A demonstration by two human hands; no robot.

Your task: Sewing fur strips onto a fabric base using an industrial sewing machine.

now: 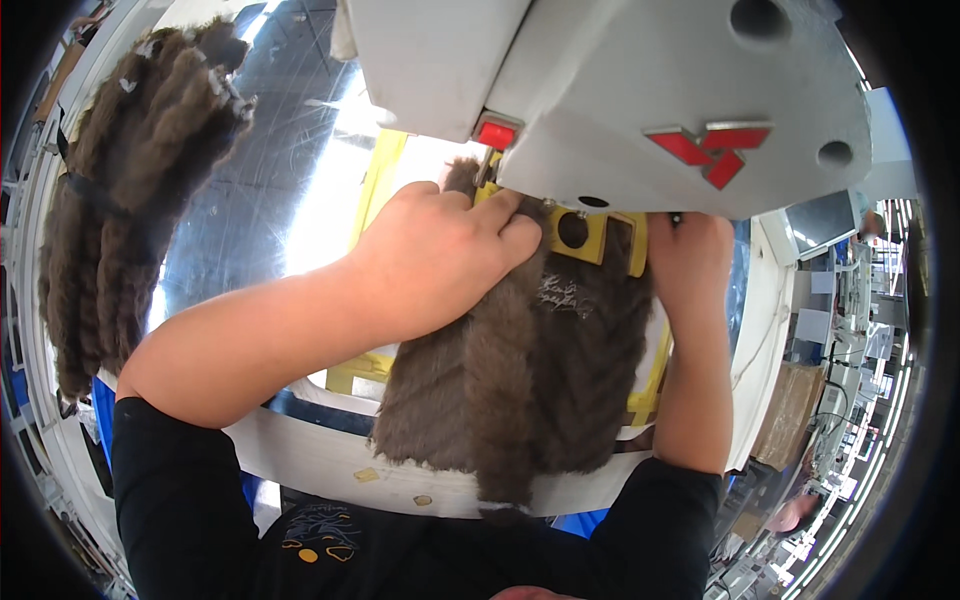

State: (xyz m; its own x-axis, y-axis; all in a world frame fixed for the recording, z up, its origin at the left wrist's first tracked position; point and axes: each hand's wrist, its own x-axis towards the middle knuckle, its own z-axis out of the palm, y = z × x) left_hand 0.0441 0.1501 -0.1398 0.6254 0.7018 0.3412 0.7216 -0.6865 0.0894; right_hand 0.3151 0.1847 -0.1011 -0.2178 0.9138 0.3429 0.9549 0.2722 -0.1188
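The left hand's (435,250) fingers bunch narrowly against the brown fur panel (590,370) spreading below them; I can't tell the right hand's (692,262) hold, beside the yellow frame (638,250). Apparently aligning fur; next calls for flatness beneath the sewing-machine head (620,100), above the fingers.

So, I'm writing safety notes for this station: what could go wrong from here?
The left hand and right hand are close to the gray machine head and might be pinched if it moved. The central brown fur reaches over the pale front edge, so it could catch and shift.
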